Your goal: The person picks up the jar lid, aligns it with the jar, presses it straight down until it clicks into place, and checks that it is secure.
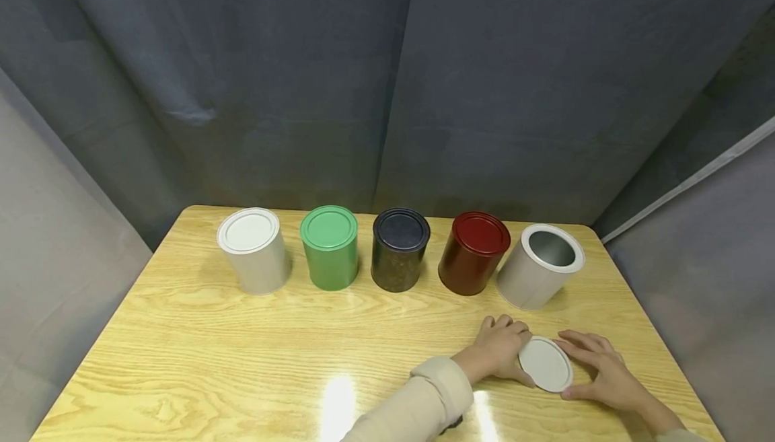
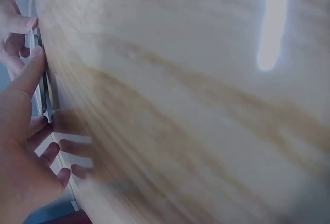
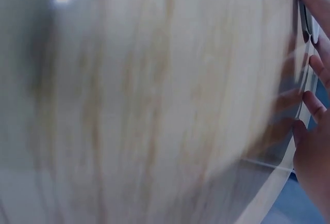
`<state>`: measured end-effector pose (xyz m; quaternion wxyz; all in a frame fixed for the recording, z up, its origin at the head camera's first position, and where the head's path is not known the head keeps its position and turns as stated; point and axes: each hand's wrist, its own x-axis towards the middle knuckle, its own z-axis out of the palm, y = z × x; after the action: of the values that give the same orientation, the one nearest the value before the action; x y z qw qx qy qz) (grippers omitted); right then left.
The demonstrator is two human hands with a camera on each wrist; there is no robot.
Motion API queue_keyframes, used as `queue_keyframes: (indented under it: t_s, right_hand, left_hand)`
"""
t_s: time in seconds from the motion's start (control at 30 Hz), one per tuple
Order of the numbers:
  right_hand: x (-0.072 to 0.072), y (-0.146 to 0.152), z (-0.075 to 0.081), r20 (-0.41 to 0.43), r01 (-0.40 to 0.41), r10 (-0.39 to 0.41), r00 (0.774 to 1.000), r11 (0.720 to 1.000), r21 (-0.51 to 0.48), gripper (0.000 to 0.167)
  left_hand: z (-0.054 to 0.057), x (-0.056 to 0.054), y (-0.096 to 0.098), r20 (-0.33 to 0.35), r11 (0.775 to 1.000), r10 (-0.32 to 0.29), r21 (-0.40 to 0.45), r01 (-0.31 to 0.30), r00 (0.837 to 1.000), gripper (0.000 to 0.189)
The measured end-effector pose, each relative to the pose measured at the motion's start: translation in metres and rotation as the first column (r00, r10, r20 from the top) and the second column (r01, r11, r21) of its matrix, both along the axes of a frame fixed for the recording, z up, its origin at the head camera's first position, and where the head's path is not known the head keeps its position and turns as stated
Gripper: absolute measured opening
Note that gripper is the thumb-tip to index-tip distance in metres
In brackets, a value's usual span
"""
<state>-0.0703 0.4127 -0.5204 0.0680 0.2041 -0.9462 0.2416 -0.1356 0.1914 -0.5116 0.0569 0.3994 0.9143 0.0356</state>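
Observation:
A round white lid (image 1: 546, 364) lies flat, low over the front right of the table. My left hand (image 1: 501, 348) holds its left side, thumb at the near rim and forefinger at the far rim. From the right, my right hand (image 1: 599, 371) grips the opposite rim between thumb and fingers. In the left wrist view the lid (image 2: 44, 87) shows edge-on between the hands. The right wrist view catches only a sliver of the lid (image 3: 308, 22) beside the fingers. Behind the hands, a white can (image 1: 527, 277) stands without its lid, its grey metal inside showing.
Left of the uncovered can, a row of lidded cans stands along the back: dark red (image 1: 469, 264), black (image 1: 396, 264), green (image 1: 330, 260) and white (image 1: 260, 264). Grey curtains (image 1: 387, 92) enclose the wooden table (image 1: 242, 354) behind and at both sides.

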Motion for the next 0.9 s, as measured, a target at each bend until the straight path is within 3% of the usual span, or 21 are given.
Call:
queue_keyframes:
  t_s: [0.2, 0.37, 0.63, 0.9]
  right_hand:
    - [0.001, -0.002, 0.003, 0.006, -0.005, 0.005, 1.000, 0.999, -0.041, 0.078]
    - [0.002, -0.005, 0.008, 0.017, -0.007, 0.008, 1.000, 0.998, -0.057, 0.076]
    - [0.003, -0.008, 0.019, 0.081, -0.006, 0.020, 0.997, 0.987, -0.163, 0.074]
    - [0.003, -0.011, 0.034, 0.108, 0.027, -0.006, 0.994, 0.981, -0.192, 0.074]
  left_hand:
    - [0.002, -0.002, -0.003, 0.026, 0.999, -0.030, 0.019, 0.030, 0.999, 0.083]
    - [0.006, -0.008, -0.009, 0.104, 0.996, -0.060, 0.074, 0.052, 0.993, 0.083]
    - [0.012, -0.017, -0.016, 0.169, 0.982, -0.118, 0.169, 0.090, 0.979, 0.079]
    - [0.017, -0.022, -0.018, 0.204, 0.960, -0.147, 0.264, 0.090, 0.968, 0.080]
